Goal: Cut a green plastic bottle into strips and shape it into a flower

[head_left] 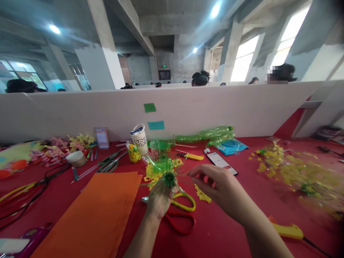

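My left hand [161,199] is closed around a green plastic bottle piece [170,178], whose cut end spreads into thin strips. To its right, my right hand [215,179] has bent fingers close to the strip tips. Whatever lies between those fingertips is too fine to make out. Scissors with one yellow and one red handle loop [185,201] lie beneath and beside my left hand. Just beyond the hands are yellow star cutouts [150,173] and clear green bottle parts [162,163]. More yellow stars [202,193] rest below my right hand.
Orange sheets [94,211] cover the left front of the red table [209,234]. Behind stand a white cup [139,138], green bottles [215,133], a yellow cutter [195,157] and a phone [221,163]. A yellow glue gun [288,231] and star branches [292,172] are at right.
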`<state>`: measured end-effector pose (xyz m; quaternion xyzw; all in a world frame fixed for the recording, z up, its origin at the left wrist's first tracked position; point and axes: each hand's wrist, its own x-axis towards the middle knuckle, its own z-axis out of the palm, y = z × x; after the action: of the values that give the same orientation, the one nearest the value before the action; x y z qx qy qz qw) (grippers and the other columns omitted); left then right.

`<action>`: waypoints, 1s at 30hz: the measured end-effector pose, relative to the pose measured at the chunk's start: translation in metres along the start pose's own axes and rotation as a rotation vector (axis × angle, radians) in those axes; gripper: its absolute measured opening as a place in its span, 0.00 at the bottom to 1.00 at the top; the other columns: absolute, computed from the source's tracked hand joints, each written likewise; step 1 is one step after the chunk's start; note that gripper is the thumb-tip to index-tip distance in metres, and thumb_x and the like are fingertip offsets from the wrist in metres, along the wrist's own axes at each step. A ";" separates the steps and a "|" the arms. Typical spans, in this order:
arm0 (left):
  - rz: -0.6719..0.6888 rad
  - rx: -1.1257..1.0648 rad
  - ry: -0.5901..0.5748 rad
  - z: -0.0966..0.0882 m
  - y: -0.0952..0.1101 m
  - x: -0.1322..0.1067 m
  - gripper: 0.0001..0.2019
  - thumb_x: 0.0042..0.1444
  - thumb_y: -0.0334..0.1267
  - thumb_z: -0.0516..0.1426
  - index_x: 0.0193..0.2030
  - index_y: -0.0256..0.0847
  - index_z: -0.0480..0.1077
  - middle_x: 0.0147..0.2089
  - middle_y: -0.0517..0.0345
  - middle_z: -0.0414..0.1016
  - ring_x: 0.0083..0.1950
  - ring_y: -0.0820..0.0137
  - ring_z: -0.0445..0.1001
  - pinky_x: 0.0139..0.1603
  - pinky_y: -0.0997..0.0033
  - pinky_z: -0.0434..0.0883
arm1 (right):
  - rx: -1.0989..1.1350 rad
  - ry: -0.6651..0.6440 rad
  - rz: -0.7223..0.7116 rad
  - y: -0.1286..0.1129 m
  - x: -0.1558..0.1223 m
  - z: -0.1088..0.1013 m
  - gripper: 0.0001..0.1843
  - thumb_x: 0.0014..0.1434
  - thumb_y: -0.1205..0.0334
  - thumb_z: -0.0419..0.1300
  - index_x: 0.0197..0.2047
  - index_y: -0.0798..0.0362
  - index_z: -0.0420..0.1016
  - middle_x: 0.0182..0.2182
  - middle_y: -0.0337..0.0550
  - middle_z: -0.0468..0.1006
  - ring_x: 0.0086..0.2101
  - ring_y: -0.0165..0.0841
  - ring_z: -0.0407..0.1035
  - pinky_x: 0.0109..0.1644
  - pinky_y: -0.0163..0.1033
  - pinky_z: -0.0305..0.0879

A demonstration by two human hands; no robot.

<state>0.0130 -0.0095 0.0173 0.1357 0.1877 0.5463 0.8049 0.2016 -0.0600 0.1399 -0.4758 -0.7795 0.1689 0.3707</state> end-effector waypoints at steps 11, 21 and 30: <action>-0.125 -0.077 -0.132 -0.009 -0.002 0.003 0.11 0.51 0.36 0.56 0.35 0.26 0.73 0.29 0.48 0.70 0.28 0.74 0.66 0.25 0.80 0.63 | -0.028 0.016 0.028 0.000 0.000 -0.002 0.05 0.57 0.68 0.57 0.34 0.49 0.72 0.28 0.35 0.75 0.25 0.26 0.66 0.27 0.30 0.58; -0.058 -0.073 -0.094 0.000 -0.003 0.001 0.08 0.50 0.34 0.55 0.32 0.31 0.73 0.30 0.50 0.71 0.26 0.74 0.64 0.25 0.75 0.63 | -0.030 -0.023 0.041 0.004 0.003 -0.002 0.05 0.57 0.67 0.56 0.34 0.49 0.72 0.29 0.34 0.75 0.26 0.26 0.66 0.28 0.31 0.57; -0.005 -0.007 -0.079 -0.003 -0.006 0.008 0.10 0.50 0.36 0.56 0.36 0.33 0.74 0.33 0.48 0.74 0.29 0.71 0.69 0.27 0.73 0.63 | -0.003 -0.002 0.051 0.012 0.004 -0.011 0.06 0.58 0.65 0.55 0.34 0.49 0.72 0.27 0.36 0.75 0.25 0.27 0.66 0.26 0.31 0.58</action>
<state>0.0190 -0.0037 0.0110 0.1539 0.1540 0.5390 0.8137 0.2155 -0.0516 0.1418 -0.4957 -0.7678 0.1776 0.3650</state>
